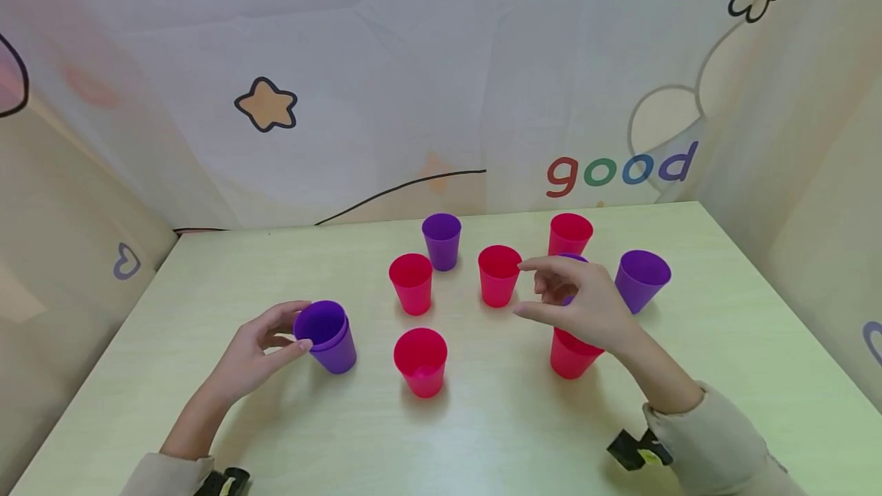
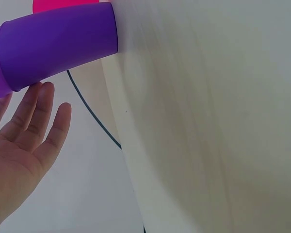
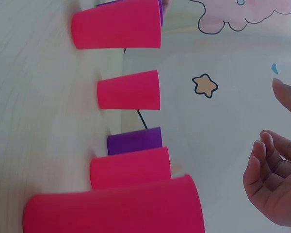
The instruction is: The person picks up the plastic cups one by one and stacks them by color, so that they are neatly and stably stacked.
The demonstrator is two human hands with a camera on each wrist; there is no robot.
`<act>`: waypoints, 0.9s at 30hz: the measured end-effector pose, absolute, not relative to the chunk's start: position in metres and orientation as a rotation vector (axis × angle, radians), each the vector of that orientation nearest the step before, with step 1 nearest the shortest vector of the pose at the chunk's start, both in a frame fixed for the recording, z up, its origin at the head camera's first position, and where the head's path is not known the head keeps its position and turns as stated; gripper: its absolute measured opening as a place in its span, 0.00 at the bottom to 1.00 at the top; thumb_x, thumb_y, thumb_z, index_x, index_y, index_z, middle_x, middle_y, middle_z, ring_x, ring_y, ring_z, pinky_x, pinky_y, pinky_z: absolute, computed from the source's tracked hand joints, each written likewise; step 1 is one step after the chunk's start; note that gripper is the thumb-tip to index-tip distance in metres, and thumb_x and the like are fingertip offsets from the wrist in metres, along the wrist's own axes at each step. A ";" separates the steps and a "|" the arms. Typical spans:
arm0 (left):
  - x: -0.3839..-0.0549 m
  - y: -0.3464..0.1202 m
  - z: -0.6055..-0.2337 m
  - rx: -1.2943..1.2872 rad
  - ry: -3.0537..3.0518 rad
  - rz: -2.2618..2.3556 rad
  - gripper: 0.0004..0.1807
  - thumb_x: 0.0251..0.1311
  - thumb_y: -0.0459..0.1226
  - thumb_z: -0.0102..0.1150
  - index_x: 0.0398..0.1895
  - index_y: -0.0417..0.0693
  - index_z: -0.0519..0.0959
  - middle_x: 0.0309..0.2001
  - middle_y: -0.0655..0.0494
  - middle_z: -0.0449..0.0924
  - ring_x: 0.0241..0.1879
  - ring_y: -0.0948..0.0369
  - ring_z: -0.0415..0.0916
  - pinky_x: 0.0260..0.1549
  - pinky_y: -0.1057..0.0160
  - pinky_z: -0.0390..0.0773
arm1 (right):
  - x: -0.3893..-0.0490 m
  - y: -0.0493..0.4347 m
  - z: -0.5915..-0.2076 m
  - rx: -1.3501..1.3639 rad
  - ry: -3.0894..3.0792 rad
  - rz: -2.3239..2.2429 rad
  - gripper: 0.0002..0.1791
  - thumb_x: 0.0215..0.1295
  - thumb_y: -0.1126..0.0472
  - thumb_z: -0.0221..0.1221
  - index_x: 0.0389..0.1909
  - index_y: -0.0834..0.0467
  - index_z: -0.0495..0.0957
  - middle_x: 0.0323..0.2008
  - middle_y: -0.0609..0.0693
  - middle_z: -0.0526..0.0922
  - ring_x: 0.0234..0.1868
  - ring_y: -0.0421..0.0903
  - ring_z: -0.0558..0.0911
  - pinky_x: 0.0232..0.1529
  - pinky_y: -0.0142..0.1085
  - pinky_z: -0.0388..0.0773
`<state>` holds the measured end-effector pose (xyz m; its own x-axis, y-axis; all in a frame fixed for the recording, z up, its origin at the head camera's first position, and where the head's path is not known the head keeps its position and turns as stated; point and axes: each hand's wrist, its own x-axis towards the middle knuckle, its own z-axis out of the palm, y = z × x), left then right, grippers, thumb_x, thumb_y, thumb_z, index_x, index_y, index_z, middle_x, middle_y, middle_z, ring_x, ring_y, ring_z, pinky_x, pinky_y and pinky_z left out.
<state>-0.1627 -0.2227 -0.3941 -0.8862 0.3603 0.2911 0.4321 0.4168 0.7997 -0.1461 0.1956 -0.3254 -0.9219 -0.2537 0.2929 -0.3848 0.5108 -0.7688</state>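
Observation:
My left hand (image 1: 251,354) holds a stack of two nested purple cups (image 1: 338,356) at the left, thumb and fingers on either side of the rim. In the left wrist view the lower purple cup (image 2: 60,46) has its base close to the table. My right hand (image 1: 591,303) hovers over the cups at the right, thumb and index finger spread with nothing between them. Under it stands a red cup (image 1: 572,357), and a mostly hidden purple cup (image 1: 572,257) shows behind it. A red cup (image 1: 498,282) stands just beyond the fingertips.
Two more red cups, one in front (image 1: 420,366) and one behind (image 1: 411,289), stand mid-table. A purple cup (image 1: 442,245) is near the back edge. Further right are a red cup (image 1: 570,232) and a purple cup (image 1: 641,282). A printed curtain (image 1: 413,83) borders the table (image 1: 310,442).

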 end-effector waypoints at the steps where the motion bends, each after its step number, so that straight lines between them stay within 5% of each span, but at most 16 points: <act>1: -0.163 -0.223 -0.394 -0.721 -2.583 -1.491 0.24 0.55 0.30 0.60 0.57 0.40 0.69 0.44 0.47 0.77 0.42 0.67 0.74 0.37 0.67 0.76 | -0.146 0.198 -0.325 0.550 -2.609 1.371 0.24 0.48 0.60 0.69 0.48 0.61 0.76 0.27 0.51 0.73 0.29 0.45 0.76 0.31 0.33 0.76; 27: -0.162 -0.223 -0.393 -0.720 -2.593 -1.483 0.24 0.55 0.30 0.60 0.57 0.41 0.69 0.44 0.48 0.78 0.42 0.66 0.74 0.37 0.67 0.77 | -0.160 0.250 -0.329 0.335 -2.687 1.141 0.26 0.52 0.57 0.66 0.52 0.61 0.73 0.32 0.56 0.75 0.33 0.48 0.74 0.27 0.31 0.73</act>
<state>-0.1619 -0.2228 -0.3926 -0.8880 0.3619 0.2836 0.4279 0.4250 0.7977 -0.1601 0.2497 -0.3295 -0.9537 -0.1280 0.2721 -0.2847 0.6759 -0.6798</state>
